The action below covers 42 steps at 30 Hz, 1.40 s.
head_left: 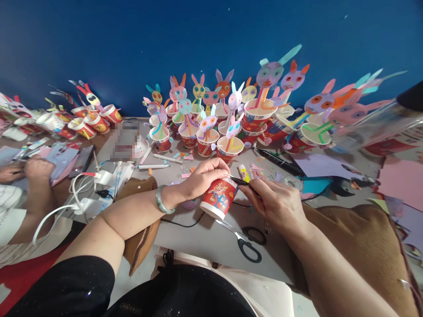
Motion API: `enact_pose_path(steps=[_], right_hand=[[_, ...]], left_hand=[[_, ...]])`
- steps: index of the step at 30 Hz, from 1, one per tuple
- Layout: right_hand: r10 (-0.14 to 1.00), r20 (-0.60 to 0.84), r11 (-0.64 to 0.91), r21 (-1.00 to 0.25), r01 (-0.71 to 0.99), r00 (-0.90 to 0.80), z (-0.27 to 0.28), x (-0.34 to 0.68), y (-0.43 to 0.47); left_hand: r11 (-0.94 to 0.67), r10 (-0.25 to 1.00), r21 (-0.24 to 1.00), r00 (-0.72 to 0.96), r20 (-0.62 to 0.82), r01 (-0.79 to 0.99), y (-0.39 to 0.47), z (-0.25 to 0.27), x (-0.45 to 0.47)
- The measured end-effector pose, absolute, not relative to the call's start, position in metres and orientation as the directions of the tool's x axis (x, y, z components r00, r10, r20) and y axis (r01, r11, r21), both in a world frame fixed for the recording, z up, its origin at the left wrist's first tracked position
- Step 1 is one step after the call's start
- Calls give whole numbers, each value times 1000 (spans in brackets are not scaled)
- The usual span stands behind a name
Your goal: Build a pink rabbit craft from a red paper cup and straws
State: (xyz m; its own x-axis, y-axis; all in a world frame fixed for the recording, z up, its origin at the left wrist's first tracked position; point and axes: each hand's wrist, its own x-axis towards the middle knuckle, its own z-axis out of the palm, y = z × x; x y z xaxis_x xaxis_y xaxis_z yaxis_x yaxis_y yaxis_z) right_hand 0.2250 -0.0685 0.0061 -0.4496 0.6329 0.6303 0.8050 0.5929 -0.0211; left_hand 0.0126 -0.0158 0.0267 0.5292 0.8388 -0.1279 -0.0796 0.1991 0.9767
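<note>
The left hand's [203,178] fingers grasped a red cup [219,198] near its rim, tilted beyond the scissors [238,237]; the right hand's [280,204] fingers clasped a slim black tool [245,182] there. Long-eared figures [207,123] stood farther beyond the scissors.

Blue wall [205,35]; white adapter [105,177] near brown cloth [134,187].

We are wearing a black top [185,290] with small, pale lettering [130,308] low on its front, too faint for reading. Its short black sleeve [81,286], dotted with tiny bright specks, is ending just short of our left elbow. A smooth, rounded bangle [159,200], mottled pale green and grey, is circling our left wrist. Our left hand [206,176] and right hand [282,207] are showing bare.
</note>
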Motion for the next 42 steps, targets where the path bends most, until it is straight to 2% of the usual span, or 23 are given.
enact_pose_path(steps=[10, 14, 17, 20, 23, 26, 29, 31, 37, 42], right_hand=[[635, 633, 598, -40, 800, -443, 6, 225, -68], [650, 637, 607, -109, 787, -414, 5, 225, -69], [739, 602, 549, -278, 788, -303, 3, 225, -70], [845, 525, 426, -541, 725, -105, 3, 225, -71], [936, 349, 275, -797, 537, 38, 5, 225, -69], [992, 129, 121, -940, 318, 3, 7, 224, -65], [989, -17, 20, -969, 247, -148, 8, 223, -62], [980, -28, 25, -965, 261, -197, 8, 222, -61], [974, 170, 219, -872, 438, -149, 5, 222, -61], [960, 253, 279, -804, 525, -123, 2, 223, -62]], left_hand=[[221, 836, 971, 532, -138, -95, -16, 26, 11], [201, 840, 975, 530, -120, -98, -17, 26, 11], [167, 843, 981, 530, -91, -98, -16, 24, 11], [110, 841, 989, 540, -39, -100, -15, 21, 11], [33, 833, 995, 552, 25, -95, -15, 18, 11], [-60, 823, 996, 561, 87, -68, -17, 17, 10], [-185, 807, 982, 566, 169, -29, -18, 17, 9], [-248, 795, 969, 569, 208, -8, -18, 17, 8], [-345, 742, 936, 631, 228, 67, -14, 13, 6], [-457, 686, 886, 665, 294, 81, -8, 8, 6]])
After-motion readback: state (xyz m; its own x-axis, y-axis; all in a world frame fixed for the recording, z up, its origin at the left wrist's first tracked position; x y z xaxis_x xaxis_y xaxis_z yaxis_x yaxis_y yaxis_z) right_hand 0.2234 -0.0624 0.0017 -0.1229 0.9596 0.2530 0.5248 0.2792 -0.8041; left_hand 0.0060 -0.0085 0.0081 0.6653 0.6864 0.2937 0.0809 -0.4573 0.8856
